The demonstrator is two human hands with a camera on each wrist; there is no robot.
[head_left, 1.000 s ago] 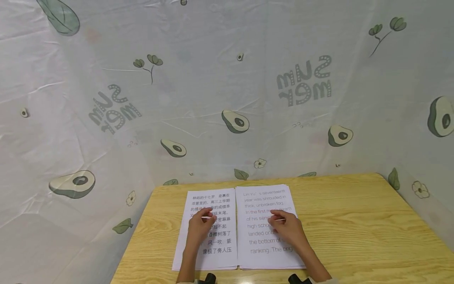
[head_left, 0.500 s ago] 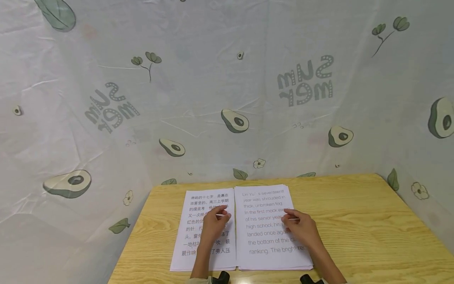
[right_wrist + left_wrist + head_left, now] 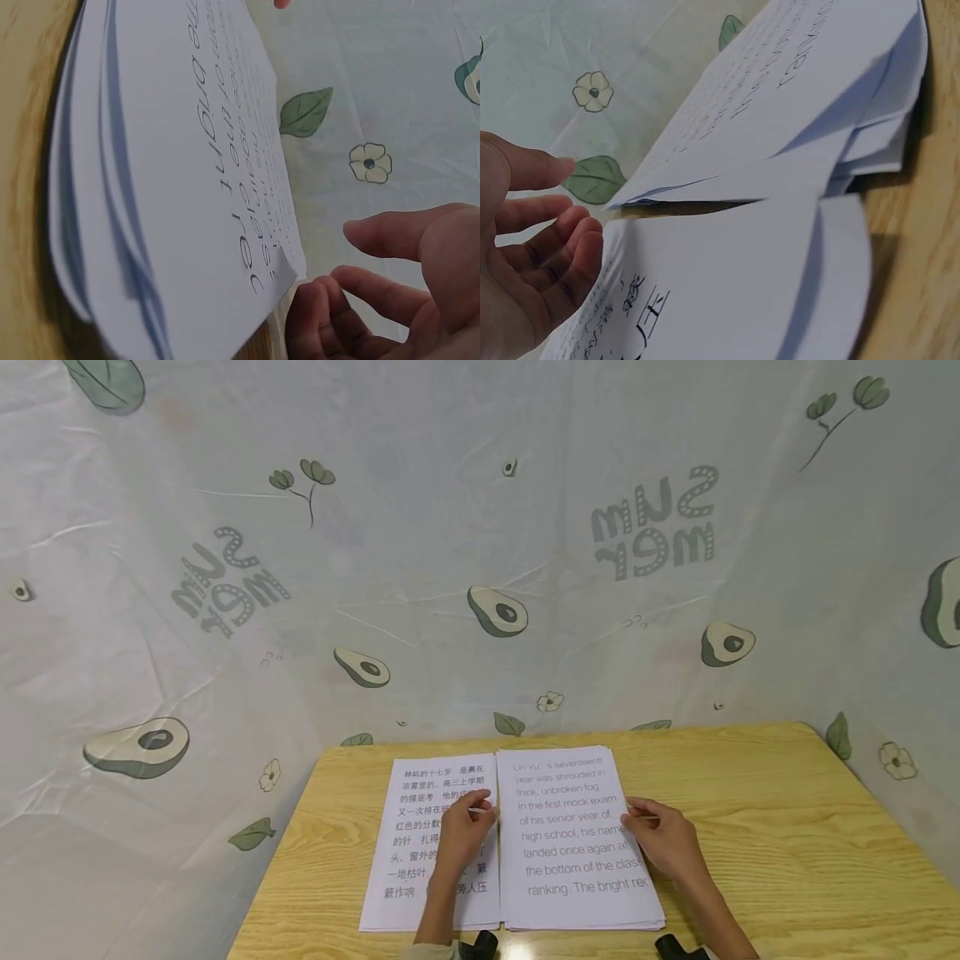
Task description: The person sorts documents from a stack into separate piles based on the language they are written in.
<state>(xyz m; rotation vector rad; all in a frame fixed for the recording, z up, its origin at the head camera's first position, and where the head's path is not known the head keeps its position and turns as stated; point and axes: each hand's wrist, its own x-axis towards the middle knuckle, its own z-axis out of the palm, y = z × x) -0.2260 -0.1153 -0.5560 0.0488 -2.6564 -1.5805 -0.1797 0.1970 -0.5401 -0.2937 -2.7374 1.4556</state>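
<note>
Two stacks of printed paper lie side by side: a left stack with Chinese text (image 3: 408, 860) and a right stack with English text (image 3: 570, 835). My left hand (image 3: 463, 837) is over the inner part of the Chinese stack, fingers loosely bent; the left wrist view shows nothing between thumb and fingers. At the outer edge of the English stack is my right hand (image 3: 667, 843), its fingertips right beside the paper. In the right wrist view its thumb (image 3: 386, 232) stands apart from the curved fingers, and the near page corner bends up slightly.
The stacks lie on a light wood-grain table (image 3: 772, 827). Behind it hangs a pale curtain (image 3: 420, 552) printed with avocados and leaves. A narrow gap runs between the stacks, whose near sheets look curled in the wrist views.
Both hands have moved right. The left went from the middle of the Chinese page toward its inner edge; the right went from over the English text to that stack's outer edge.
</note>
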